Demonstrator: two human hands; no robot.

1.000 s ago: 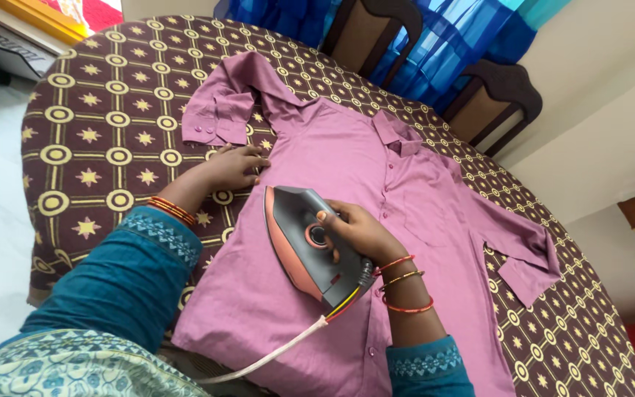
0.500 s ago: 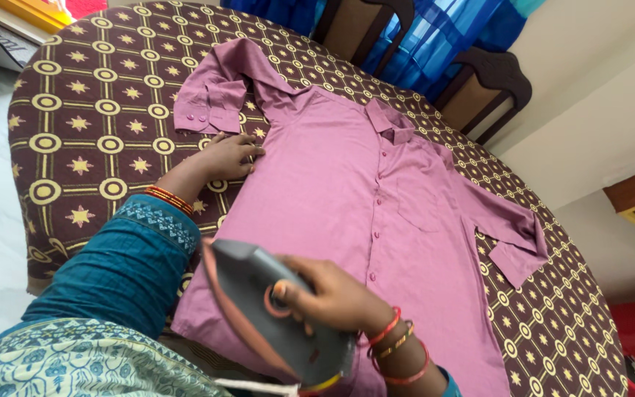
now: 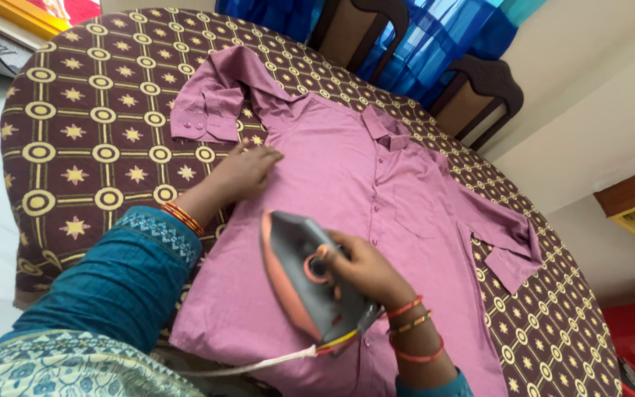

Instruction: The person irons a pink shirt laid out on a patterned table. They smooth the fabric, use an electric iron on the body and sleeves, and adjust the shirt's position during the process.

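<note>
Right hand (image 3: pixel 358 268) wraps the handle of the grey-and-orange iron (image 3: pixel 306 287), fingers curled tight around the grip, thumb side toward the round dial. Wrist bent slightly, forearm coming in from the bottom edge, red and gold bangles (image 3: pixel 411 334) stacked at the wrist. The iron is tipped on its side edge — orange rim and grey soleplate face left, nose pointing away from the body, heel low over the shirt's lower front. Can't tell whether the soleplate is touching the cloth. White cord (image 3: pixel 259 364) runs from the heel toward the lower left.

Left hand (image 3: pixel 248 169) lies flat and open, palm down, fingers spread and pointing toward the collar side, pressing the left edge of the purple shirt (image 3: pixel 347 191) near the armpit seam. Holding nothing. Forearm extends straight from a teal sleeve (image 3: pixel 123 276) with a patterned cuff, orange bangles just above it.

Hands are well apart — left up by the shirt's side seam, right lower over the hem.

Shirt lies front up, buttoned, spread across a table with a dark brown cloth (image 3: pixel 82 140) patterned in cream circles and stars. One sleeve folded toward the top left, the other out to the right. Two dark wooden chairs (image 3: pixel 479 99) behind the table, blue curtain (image 3: pixel 435 37) behind those.
</note>
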